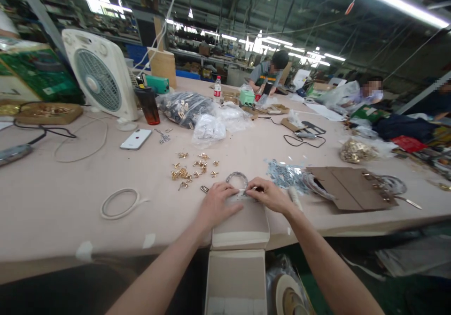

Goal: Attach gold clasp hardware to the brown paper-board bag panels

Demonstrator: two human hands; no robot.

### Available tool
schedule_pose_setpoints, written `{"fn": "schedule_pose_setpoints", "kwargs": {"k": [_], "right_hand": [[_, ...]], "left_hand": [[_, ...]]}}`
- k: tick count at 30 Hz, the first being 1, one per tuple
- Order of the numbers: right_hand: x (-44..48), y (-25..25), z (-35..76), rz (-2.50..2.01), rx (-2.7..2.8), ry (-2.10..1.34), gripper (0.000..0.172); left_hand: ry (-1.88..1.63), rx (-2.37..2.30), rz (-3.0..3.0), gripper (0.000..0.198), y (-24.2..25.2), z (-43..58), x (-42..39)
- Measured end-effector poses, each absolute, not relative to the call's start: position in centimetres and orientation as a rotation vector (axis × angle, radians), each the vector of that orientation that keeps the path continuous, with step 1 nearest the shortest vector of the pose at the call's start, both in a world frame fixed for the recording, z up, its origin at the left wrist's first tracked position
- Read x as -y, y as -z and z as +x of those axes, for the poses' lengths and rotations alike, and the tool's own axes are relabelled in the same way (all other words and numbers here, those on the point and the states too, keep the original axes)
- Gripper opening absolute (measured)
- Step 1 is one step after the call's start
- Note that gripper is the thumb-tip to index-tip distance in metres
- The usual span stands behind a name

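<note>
A beige bag panel (pixel 241 230) lies in front of me and hangs over the table's front edge. At its far end a thin curved handle (pixel 237 178) forms a loop. My left hand (pixel 220 201) rests flat on the panel's left side, fingers stretched and thumb apart. On the right side of that far end, my right hand (pixel 269 194) is closed in a pinch; the small thing at its fingertips is too hidden to name. A small metal piece (pixel 204 189) lies just left of my left hand. Gold-coloured metal fittings (pixel 185 173) are scattered farther left.
Blue-grey film pieces (pixel 285 173) and a brown bag (pixel 352 188) lie to the right. A tape roll (pixel 120 203), a phone (pixel 136 139), a dark cup (pixel 147 106) and a fan (pixel 100 73) are on the left. A co-worker (pixel 268 73) sits across the table.
</note>
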State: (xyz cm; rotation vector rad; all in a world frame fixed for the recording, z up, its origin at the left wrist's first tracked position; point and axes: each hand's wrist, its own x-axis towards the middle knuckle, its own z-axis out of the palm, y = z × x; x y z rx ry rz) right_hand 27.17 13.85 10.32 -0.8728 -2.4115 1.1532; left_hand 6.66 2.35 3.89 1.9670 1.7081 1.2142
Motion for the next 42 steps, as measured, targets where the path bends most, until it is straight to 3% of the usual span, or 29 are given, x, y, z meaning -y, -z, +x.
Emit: {"fn": "schedule_pose_setpoints", "kwargs": {"k": [16, 29, 37, 42], "right_hand": [[-13.6, -8.2, 25.0, -0.799, 2.472, -1.063, 0.008], [-12.9, -7.8, 24.9, -0.777, 2.504, -0.922, 0.009], [-11.5, -7.3, 26.1, -0.792, 2.438, -0.794, 0.018], [-11.9, -6.9, 26.2, -0.78, 2.436, -0.834, 0.017]], "left_hand": [[-1.214, -1.69, 1.984, 0.042, -4.0, 6.4, -2.3], [-1.236, -1.677, 1.973, 0.041, -4.0, 6.4, -2.2], [-1.252, -1.679, 1.984, 0.041, -3.9, 6.4, -2.3], [-1.233, -1.678, 1.991, 0.03, -4.2, 6.4, -2.2]]}}
